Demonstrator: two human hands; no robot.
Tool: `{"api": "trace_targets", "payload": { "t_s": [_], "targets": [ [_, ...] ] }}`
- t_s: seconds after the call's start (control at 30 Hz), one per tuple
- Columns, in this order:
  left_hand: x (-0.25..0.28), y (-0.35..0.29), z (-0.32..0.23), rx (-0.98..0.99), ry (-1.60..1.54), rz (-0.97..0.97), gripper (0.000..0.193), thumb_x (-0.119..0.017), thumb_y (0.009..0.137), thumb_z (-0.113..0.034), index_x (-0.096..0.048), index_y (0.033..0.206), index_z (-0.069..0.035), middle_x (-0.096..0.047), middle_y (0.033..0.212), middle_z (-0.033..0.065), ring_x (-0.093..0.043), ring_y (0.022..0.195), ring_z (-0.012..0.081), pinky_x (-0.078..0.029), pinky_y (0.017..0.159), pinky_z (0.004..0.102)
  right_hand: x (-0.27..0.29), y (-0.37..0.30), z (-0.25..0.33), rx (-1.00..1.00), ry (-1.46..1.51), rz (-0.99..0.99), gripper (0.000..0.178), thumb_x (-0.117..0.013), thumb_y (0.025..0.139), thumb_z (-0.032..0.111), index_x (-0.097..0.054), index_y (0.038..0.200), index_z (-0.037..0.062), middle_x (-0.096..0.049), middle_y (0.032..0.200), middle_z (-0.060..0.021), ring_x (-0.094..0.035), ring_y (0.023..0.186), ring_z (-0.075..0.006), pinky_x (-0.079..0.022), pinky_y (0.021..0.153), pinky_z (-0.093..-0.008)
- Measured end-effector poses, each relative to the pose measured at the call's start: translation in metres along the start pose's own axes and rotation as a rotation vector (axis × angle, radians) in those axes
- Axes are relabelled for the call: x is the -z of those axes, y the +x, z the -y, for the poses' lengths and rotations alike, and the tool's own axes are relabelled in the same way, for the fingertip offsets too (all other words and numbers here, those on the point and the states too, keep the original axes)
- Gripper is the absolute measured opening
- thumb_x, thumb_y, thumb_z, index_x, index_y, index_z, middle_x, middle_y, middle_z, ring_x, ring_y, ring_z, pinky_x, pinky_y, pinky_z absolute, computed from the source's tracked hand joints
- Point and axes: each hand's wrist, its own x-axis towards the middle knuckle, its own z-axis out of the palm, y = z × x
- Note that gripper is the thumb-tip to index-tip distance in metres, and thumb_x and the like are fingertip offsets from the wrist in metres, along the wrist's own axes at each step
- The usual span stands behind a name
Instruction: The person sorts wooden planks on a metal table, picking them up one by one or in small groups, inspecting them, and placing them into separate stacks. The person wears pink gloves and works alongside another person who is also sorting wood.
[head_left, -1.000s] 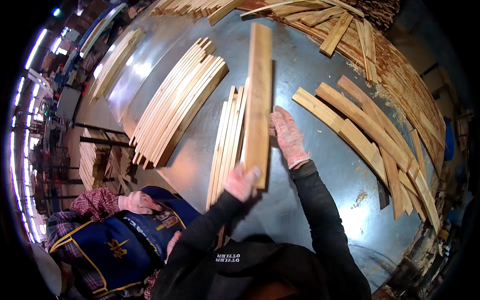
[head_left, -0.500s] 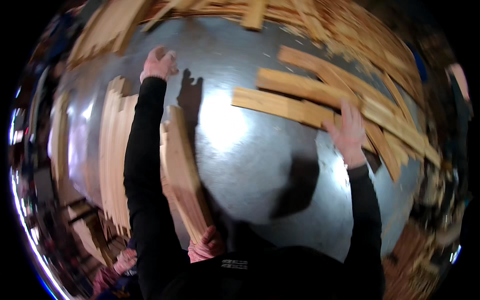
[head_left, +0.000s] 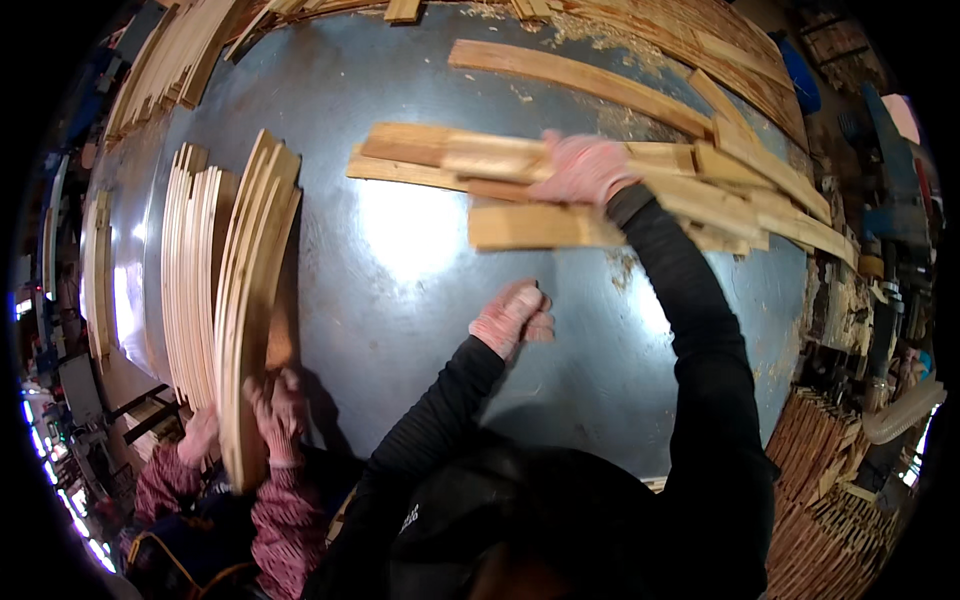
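Note:
My right hand, in a pinkish knit glove, grips a wooden board in a loose pile; some blur covers its fingers. Other boards lie beneath and beside it, among them a short, wide board on the near side. My left hand, gloved alike, hovers over the metal tabletop, its fingers curled in with nothing in them. It is apart from the pile. At the left, a co-worker's gloved hands hold a bundle of slats.
Beside the co-worker's bundle lies a row of slats. More slats are stacked at the far left. A single long board lies beyond my pile, with wood shavings around it. Stacked wood stands at the lower right.
My left hand has come back from the far left to the middle and curled. My right hand has gone from open over the boards to gripping one. The co-worker's slats have shifted left.

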Motion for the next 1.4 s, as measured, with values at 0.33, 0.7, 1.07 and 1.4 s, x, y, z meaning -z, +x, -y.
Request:
{"api": "trace_targets", "payload": {
  "t_s": [0.33, 0.7, 1.07, 1.4],
  "targets": [
    [-0.013, -0.090, 0.109, -0.168, 0.060, 0.045, 0.075, -0.065, 0.089, -0.043, -0.034, 0.144, -0.001, -0.063, 0.107, 0.0105, -0.061, 0.080, 0.0173, -0.052, 0.068, 0.0328, -0.064, -0.167, 0.082, 0.160, 1.284, -0.064, 0.057, -0.063, 0.090, 0.041, -0.053, 0.132, 0.0023, -0.067, 0.107, -0.0199, -0.064, 0.108, -0.0298, -0.049, 0.093, -0.0384],
    [0.031, -0.124, 0.150, -0.242, 0.258, -0.485, 0.039, -0.062, 0.082, -0.009, -0.062, 0.119, 0.001, -0.066, 0.090, 0.0038, -0.059, 0.071, 0.0107, -0.050, 0.064, 0.0256, -0.161, -0.267, 0.045, 0.090, 0.634, -0.190, 0.103, -0.075, 0.078, 0.044, -0.020, 0.150, -0.0034, -0.037, 0.147, -0.0294, -0.034, 0.140, -0.0379, -0.036, 0.111, -0.0397],
    [0.064, -0.106, 0.194, -0.279, 0.323, -0.514, 0.044, -0.049, 0.095, -0.033, -0.051, 0.128, -0.003, -0.066, 0.105, 0.0095, -0.062, 0.090, 0.0175, -0.051, 0.084, 0.0303, -0.196, -0.264, 0.074, -0.113, 1.106, -0.193, 0.084, -0.067, 0.085, 0.045, -0.029, 0.147, 0.0031, -0.050, 0.135, -0.0268, -0.052, 0.123, -0.0393, -0.042, 0.102, -0.0423],
    [0.026, -0.177, 0.164, -0.109, 0.132, -0.001, 0.072, -0.069, 0.086, -0.038, -0.037, 0.138, 0.000, -0.060, 0.105, 0.0165, -0.065, 0.086, 0.0282, -0.057, 0.077, 0.0457, -0.191, -0.261, 0.055, 0.167, 0.382, -0.220, 0.079, -0.052, 0.088, 0.062, -0.042, 0.142, 0.0051, -0.060, 0.126, -0.0230, -0.055, 0.118, -0.0383, -0.042, 0.102, -0.0437]
  ]
}}
